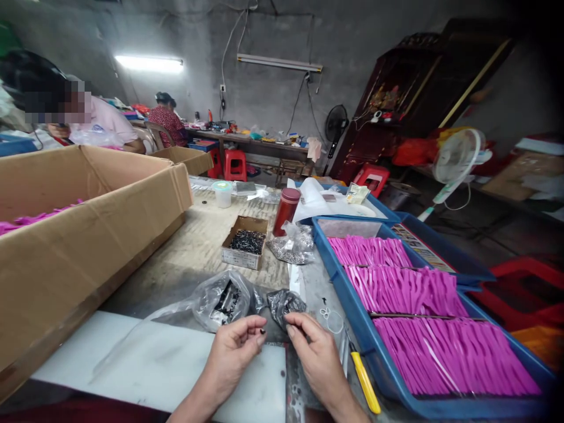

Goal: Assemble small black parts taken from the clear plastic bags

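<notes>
My left hand (238,346) is above the white board, thumb and fingers pinched on a small black part (263,332) whose kind is too small to make out. Opposite it, my right hand (315,346) has thumb and index finger drawn together at the near edge of a dark plastic bag (286,302). What its fingertips hold, if anything, is hidden. Just beyond my left hand lies an open clear plastic bag (227,299) with black pieces inside. Beneath my hands stretches the white board (176,358).
A large cardboard box (88,235) borders the left; a blue crate (396,388) of pink strips, the right. A yellow-handled screwdriver (365,382) lies beside the crate. Ahead are a small box of dark screws (244,258) and a red flask (286,211). Two people sit farther back.
</notes>
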Demonstrator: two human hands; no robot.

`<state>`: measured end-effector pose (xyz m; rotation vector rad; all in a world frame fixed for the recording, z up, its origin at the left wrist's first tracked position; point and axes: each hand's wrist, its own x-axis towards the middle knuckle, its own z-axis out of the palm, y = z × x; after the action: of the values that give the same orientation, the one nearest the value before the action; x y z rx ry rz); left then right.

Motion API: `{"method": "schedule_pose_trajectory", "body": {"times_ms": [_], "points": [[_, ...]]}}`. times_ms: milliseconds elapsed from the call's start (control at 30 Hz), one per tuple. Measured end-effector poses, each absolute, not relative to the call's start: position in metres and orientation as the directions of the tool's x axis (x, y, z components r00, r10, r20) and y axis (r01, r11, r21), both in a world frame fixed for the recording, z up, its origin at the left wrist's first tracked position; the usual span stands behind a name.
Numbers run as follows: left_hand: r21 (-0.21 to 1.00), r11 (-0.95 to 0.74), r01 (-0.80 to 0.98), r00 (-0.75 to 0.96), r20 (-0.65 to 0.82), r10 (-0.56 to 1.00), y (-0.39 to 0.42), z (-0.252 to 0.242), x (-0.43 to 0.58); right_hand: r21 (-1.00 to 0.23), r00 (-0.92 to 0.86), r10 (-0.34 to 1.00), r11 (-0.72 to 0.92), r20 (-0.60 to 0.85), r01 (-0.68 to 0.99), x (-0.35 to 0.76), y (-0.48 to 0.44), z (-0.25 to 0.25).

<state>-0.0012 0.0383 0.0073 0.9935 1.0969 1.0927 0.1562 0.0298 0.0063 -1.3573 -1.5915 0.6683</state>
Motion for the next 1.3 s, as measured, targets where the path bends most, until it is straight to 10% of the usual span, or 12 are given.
{"method": "schedule_pose_trajectory", "body": {"times_ms": [467,700,1067,1300], "points": [[0.931,0.33,-0.156,0.222,-0.293,0.93,0.034,0.008,0.005,-0.959,-0.01,0.993,0.114,0.115,0.258,0.142,0.012,0.0],[0.988,0.127,-0.085,0.168,-0.112,0.979,0.034,0.013,0.004,-0.997,0.088,0.996,-0.01,-0.018,-0.08,0.135,0.008,-0.002],[0.644,0.492,-0.585,0.283,-0.407,0.869,0.021,0.001,0.023,-0.828,0.147,0.965,-0.102,-0.217,-0.551,0.117,0.007,-0.008],[0.665,0.449,-0.597,0.229,-0.395,0.89,0.018,-0.001,0.03,-0.778,0.165,0.963,-0.065,-0.212,-0.624,0.111,0.006,-0.005]]}}
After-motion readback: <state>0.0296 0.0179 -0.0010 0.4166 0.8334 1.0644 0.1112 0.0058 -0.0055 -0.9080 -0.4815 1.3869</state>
